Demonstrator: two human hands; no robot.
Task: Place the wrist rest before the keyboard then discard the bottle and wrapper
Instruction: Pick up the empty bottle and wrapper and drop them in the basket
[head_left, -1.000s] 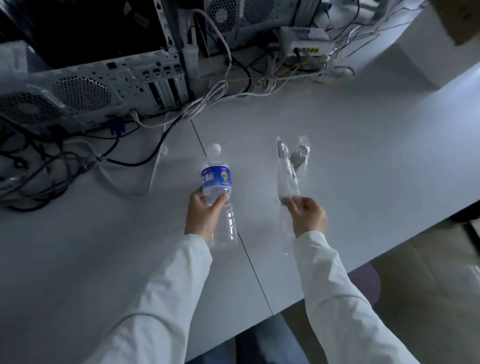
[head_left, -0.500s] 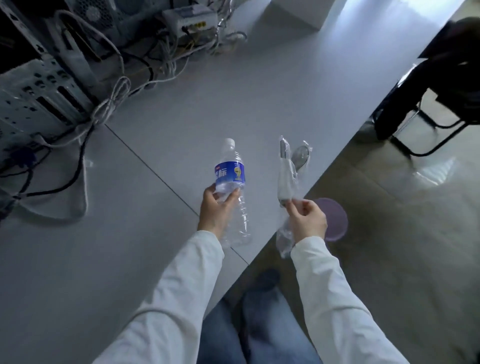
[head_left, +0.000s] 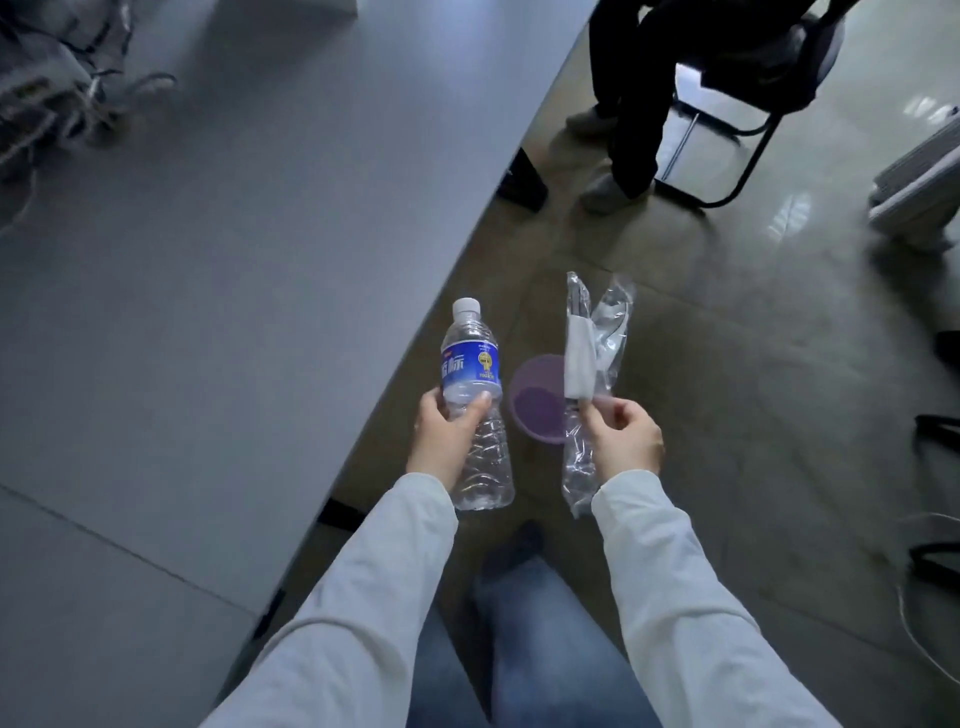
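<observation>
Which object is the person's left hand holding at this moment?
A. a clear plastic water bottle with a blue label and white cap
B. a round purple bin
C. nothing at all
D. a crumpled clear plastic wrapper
A: the left hand is wrapped around the clear plastic water bottle with a blue label and white cap, while the right hand pinches the crumpled clear plastic wrapper above the round purple bin on the floor.

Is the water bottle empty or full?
Empty: the bottle in the left hand looks clear throughout, with no water line. Its white cap is on.
</observation>
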